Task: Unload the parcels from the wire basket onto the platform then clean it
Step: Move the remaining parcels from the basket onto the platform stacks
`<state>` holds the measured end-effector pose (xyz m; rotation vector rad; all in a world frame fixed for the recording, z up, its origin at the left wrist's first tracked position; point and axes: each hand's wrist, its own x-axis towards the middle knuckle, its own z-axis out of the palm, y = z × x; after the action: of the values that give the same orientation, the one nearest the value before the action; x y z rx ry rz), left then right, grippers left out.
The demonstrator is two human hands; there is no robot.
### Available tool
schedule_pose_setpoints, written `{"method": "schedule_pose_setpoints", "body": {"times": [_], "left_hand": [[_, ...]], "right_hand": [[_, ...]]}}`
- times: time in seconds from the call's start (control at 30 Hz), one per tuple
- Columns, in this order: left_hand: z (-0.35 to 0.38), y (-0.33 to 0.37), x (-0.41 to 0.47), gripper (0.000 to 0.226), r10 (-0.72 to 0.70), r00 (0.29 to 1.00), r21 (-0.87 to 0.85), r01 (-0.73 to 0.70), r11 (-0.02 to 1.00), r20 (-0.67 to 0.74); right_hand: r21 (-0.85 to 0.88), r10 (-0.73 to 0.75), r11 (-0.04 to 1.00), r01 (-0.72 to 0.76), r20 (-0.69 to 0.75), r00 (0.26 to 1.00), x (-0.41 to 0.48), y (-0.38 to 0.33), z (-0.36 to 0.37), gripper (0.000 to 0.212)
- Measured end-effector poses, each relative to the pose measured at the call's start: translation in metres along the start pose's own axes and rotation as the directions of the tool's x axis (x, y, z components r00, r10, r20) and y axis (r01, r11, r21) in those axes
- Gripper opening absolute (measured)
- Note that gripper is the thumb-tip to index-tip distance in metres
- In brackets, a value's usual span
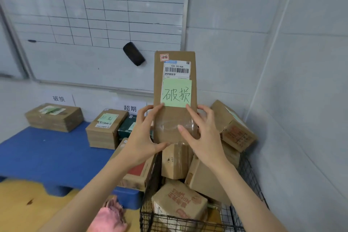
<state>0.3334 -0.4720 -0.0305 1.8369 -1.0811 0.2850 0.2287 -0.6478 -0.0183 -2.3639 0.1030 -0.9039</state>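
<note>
Both hands hold a tall cardboard parcel (175, 96) upright, left hand (145, 137) and right hand (203, 135) gripping its bottom edges, wire basket (246, 171) of parcels just below them.

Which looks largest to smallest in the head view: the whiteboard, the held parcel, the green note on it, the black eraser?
1. whiteboard
2. held parcel
3. green note
4. black eraser

The note and eraser look close in size; the eraser hangs farther away, so their order is unsure.
</note>
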Motion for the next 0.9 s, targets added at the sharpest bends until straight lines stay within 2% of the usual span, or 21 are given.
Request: {"method": "schedule_pose_setpoints", "body": {"times": [0.23, 0.37, 0.6, 0.77, 0.9], "left_hand": [[-0.038, -0.009, -0.014, 0.104, -0.042, 0.998, 0.029, 0.044, 0.999, -0.051], [-0.069, -0.021, -0.027, 0.104, -0.037, 0.997, 0.042, 0.04, 0.998, -0.073], [-0.162, -0.049, -0.07, 0.104, -0.059, 0.991, 0.066, 0.068, 0.996, -0.123], [-0.245, -0.073, -0.114, 0.104, -0.048, 0.982, 0.128, 0.072, 0.989, -0.183], [-0.309, -0.089, -0.148, 0.1, -0.033, 0.974, 0.143, 0.066, 0.987, -0.222]], "right_hand": [[-0.067, -0.057, 0.996, 0.059, 0.031, 0.998, 0.012, -0.033, 0.023, 0.067], [-0.032, -0.092, 0.995, 0.093, 0.034, 0.995, 0.014, -0.059, 0.046, 0.071], [0.008, -0.148, 0.989, 0.148, 0.122, 0.981, 0.014, -0.133, 0.108, 0.083], [0.101, -0.209, 0.975, 0.199, 0.107, 0.972, 0.01, -0.201, 0.167, 0.087], [0.254, -0.24, 0.944, 0.212, 0.083, 0.967, 0.008, -0.252, 0.212, 0.086]]}}
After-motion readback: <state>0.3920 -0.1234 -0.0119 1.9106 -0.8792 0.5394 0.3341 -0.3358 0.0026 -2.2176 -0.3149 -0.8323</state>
